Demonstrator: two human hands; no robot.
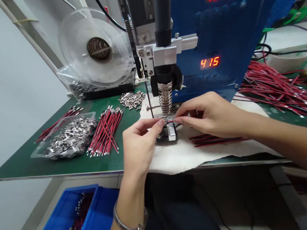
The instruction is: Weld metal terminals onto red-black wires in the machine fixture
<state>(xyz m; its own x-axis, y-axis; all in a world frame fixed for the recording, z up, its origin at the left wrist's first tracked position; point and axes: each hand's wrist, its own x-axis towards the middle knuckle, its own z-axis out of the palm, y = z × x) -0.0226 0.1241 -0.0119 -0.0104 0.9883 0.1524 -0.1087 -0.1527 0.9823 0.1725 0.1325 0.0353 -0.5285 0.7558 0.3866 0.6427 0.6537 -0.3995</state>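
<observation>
My left hand point(139, 145) is closed in a pinch at the small fixture point(171, 133), apparently on a small metal connector point(166, 120) that its fingertips partly hide. From the other side, my right hand point(215, 114) pinches a short red and black wire point(171, 121), whose end meets the connector over the fixture. Just above the fingertips stands the machine's spring-wrapped head point(166, 97). More red and black wires point(205, 140) lie on the white cloth point(173, 162) under my right hand.
Left on the green table point(62, 167) are a clear tray point(36, 152) of metal connectors, a wire bundle point(106, 132) and a loose connector pile point(132, 100). Behind stands a clear reel point(76, 37). A blue machine housing point(200, 24) and wire heap point(278, 88) are right; a blue bin point(100, 218) sits below.
</observation>
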